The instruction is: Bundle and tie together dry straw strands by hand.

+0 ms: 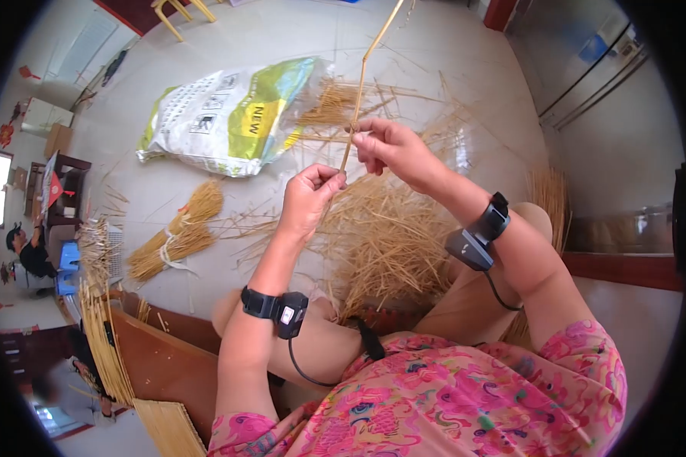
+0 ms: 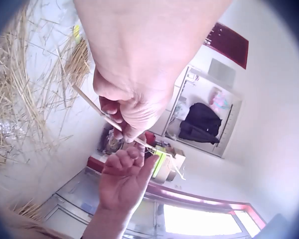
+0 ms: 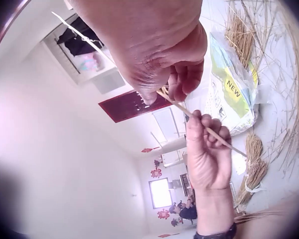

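Note:
A long straw stalk (image 1: 363, 72) with a joint partway along it stands up between both hands, its thin tip running out at the top of the head view. My left hand (image 1: 309, 198) pinches it near the lower end, thumb against the fingers. Higher up, my right hand (image 1: 392, 152) holds the same stalk between thumb and forefinger, its other fingers loosely curled. The right wrist view shows the stalk (image 3: 222, 141) slanting across the left fingers (image 3: 209, 122), its cut end sticking out past them.
Loose straw (image 1: 389, 244) lies heaped on the floor before the knees. Beyond are a white and green sack (image 1: 213, 114) and straw spilling from its mouth. A tied straw bundle (image 1: 179, 232) lies at left, near a brown wooden board (image 1: 164, 358). Another person (image 1: 34, 251) sits far left.

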Available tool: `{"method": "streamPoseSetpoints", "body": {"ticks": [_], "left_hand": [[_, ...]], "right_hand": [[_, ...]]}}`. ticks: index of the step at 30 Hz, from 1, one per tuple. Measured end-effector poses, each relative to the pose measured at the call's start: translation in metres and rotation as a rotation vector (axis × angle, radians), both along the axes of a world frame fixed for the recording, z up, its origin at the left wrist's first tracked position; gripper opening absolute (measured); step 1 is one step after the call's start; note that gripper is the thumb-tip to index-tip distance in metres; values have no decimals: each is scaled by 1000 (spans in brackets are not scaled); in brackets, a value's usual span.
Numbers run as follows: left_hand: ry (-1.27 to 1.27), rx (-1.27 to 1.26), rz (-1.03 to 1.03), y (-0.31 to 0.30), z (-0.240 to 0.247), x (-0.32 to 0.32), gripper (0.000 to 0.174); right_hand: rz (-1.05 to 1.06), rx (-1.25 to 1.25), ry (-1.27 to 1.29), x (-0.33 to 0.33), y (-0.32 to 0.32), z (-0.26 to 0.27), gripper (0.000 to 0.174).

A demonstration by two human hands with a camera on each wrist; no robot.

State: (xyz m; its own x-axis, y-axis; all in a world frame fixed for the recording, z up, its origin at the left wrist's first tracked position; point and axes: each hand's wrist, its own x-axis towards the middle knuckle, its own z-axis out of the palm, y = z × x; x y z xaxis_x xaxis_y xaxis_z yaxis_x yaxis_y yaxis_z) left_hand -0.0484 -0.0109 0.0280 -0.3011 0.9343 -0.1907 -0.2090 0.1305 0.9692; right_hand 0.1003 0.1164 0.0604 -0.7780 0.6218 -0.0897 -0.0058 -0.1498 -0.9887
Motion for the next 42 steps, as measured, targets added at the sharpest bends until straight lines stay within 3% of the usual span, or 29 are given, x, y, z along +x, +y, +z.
{"method": "streamPoseSetpoints", "body": {"ticks": [7,10,14,26,42], "left_hand": [[-333,-185,-185,-16,-7,13,18],[-383,-188,-319,-25,0,13,22],[-407,-219,-348,-31,9,11,21],[-384,-278,-378,-26,7,19,18],[-91,-320,-327,-24,3,35,9]], "right_hand": [[-87,-81,-142,8,13,-9,26],[-59,-120,-119,14,21,-6,28],[-72,-76,-187,15,19,-4,28],[-12,-8,-179,16,15,-6,28],[-49,218,-262,15,6,-3,26]]}}
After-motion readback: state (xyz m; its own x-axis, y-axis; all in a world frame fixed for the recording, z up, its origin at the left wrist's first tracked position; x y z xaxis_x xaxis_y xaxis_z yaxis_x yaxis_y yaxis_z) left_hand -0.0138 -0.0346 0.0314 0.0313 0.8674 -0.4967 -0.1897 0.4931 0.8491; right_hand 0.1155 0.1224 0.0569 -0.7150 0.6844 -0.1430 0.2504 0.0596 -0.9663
